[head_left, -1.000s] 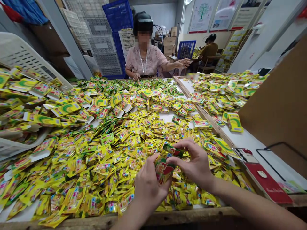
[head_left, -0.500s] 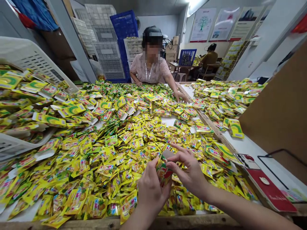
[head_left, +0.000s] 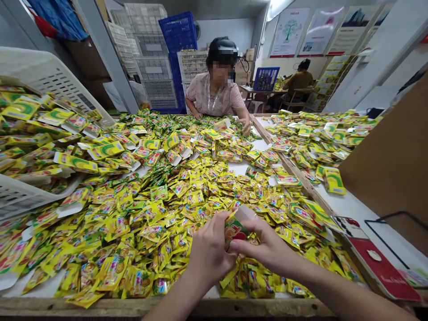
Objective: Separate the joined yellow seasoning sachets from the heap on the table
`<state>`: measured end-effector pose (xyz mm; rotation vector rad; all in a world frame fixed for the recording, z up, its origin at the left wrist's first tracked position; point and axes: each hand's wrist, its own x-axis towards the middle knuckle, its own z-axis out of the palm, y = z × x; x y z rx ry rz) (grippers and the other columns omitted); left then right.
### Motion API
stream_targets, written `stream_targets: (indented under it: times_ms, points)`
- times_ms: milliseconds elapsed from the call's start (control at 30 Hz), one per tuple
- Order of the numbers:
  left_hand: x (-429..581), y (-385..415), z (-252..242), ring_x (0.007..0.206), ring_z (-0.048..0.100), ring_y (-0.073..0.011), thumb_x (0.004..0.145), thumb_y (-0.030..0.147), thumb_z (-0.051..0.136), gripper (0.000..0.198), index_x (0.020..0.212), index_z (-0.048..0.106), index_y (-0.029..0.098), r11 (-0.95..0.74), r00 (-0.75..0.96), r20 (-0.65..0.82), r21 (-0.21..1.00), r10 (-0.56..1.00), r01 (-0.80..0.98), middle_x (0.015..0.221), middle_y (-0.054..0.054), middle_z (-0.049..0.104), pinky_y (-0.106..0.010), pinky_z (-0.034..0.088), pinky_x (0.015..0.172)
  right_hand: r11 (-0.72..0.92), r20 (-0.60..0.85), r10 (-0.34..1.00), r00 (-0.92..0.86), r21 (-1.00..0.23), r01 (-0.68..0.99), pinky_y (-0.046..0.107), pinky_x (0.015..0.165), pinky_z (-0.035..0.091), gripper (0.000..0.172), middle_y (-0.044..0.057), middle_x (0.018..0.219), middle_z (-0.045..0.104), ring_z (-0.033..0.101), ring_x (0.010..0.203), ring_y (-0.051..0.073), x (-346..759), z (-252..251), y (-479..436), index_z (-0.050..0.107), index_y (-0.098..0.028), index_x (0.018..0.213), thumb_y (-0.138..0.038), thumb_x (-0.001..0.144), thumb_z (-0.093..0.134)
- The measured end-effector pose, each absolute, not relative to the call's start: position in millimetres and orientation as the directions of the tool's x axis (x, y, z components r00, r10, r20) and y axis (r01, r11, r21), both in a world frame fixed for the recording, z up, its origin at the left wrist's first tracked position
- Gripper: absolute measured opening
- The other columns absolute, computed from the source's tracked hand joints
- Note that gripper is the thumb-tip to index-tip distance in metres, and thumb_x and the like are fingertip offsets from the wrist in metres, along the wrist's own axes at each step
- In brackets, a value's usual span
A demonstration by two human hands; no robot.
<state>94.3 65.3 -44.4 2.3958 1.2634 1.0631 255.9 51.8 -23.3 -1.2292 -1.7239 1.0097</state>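
Observation:
A small printed carton (head_left: 236, 231), green and red on the side facing me, is held between my hands above the heap. Its white end flap stands open at the top. My left hand (head_left: 211, 246) wraps the carton's left side. My right hand (head_left: 267, 244) grips it from the right, thumb on the front and fingers behind the flap. Whether anything is inside the carton is hidden. Below and around lie many small yellow sachets (head_left: 110, 272) with pink and blue print.
At left, a tipped white crate (head_left: 43, 196) spills cartons over the sachets. Across the table, a person (head_left: 214, 93) reaches into green sachets (head_left: 140, 119). A wooden divider (head_left: 294, 171) runs along the right, past more cartons (head_left: 334, 180) and a red-and-white booklet (head_left: 381, 263).
My right hand's fingers have closed from a raised pinch to a grip around the carton. The carton's front shows more. The person opposite has drawn an arm back, and a carton sits near that hand.

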Motion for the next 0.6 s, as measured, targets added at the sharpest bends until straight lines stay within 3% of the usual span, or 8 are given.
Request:
stream_targets:
  times_ms: [100, 167, 233, 367, 500, 600]
  points:
    - [90, 71, -38, 0.084, 0.064, -0.0244, 0.073, 0.034, 0.065, 0.042, 0.11, 0.048, 0.022, -0.615, 0.371, 0.504, 0.507, 0.78, 0.604, 0.094, -0.007, 0.065, -0.036, 0.052, 0.071, 0.036, -0.008, 0.97, -0.244, -0.983, 0.179, 0.036, 0.075, 0.051, 0.031, 0.005, 0.079, 0.07, 0.062, 0.081, 0.021, 251, -21, 56, 0.075, -0.021, 0.077, -0.05, 0.077, 0.064]
    - [87, 73, -37, 0.099, 0.06, -0.0265, 0.073, 0.043, 0.067, 0.053, 0.118, 0.047, 0.021, -0.542, 0.3, 0.459, 0.613, 0.837, 0.575, 0.108, -0.01, 0.063, -0.041, 0.049, 0.083, -0.079, -0.085, 0.973, -0.212, -0.996, 0.036, 0.031, 0.068, 0.051, 0.034, 0.005, 0.076, 0.07, 0.062, 0.071, 0.017, 249, -19, 58, 0.075, -0.019, 0.079, -0.052, 0.077, 0.064]
    - [85, 72, -40, 0.109, 0.056, -0.0256, 0.082, 0.047, 0.057, 0.053, 0.126, 0.042, 0.02, -0.419, 0.238, 0.345, 0.764, 0.908, 0.491, 0.12, -0.012, 0.058, -0.041, 0.046, 0.091, -0.173, -0.159, 0.973, -0.167, -0.982, -0.076, 0.027, 0.063, 0.051, 0.037, 0.005, 0.075, 0.07, 0.061, 0.066, 0.014, 249, -18, 59, 0.075, -0.019, 0.08, -0.054, 0.074, 0.066]
    - [87, 69, -48, 0.107, 0.057, -0.0233, 0.09, 0.042, 0.046, 0.035, 0.116, 0.048, 0.019, -0.295, 0.138, 0.263, 0.886, 0.955, 0.356, 0.114, -0.011, 0.06, -0.039, 0.045, 0.091, -0.302, -0.281, 0.94, -0.196, -0.949, -0.09, 0.024, 0.059, 0.052, 0.042, 0.005, 0.077, 0.07, 0.061, 0.064, 0.012, 247, -18, 56, 0.074, -0.018, 0.081, -0.058, 0.068, 0.07]
    - [98, 61, -56, 0.09, 0.059, -0.0182, 0.089, 0.037, 0.048, 0.019, 0.101, 0.05, 0.022, -0.312, 0.026, 0.318, 0.908, 0.948, 0.281, 0.096, -0.005, 0.059, -0.033, 0.049, 0.081, -0.229, -0.211, 0.968, -0.136, -0.964, -0.133, 0.028, 0.065, 0.055, 0.039, 0.004, 0.08, 0.069, 0.064, 0.069, 0.014, 240, -26, 45, 0.07, -0.018, 0.085, -0.052, 0.067, 0.073]
    - [102, 52, -65, 0.091, 0.059, -0.0175, 0.091, 0.034, 0.045, 0.02, 0.107, 0.049, 0.023, -0.319, 0.047, 0.32, 0.902, 0.946, 0.289, 0.096, -0.004, 0.058, -0.032, 0.049, 0.082, -0.128, -0.133, 0.991, 0.033, -0.983, -0.133, 0.026, 0.054, 0.055, 0.049, -0.001, 0.075, 0.066, 0.062, 0.061, 0.013, 248, -41, 44, 0.059, -0.023, 0.1, -0.046, 0.062, 0.078]
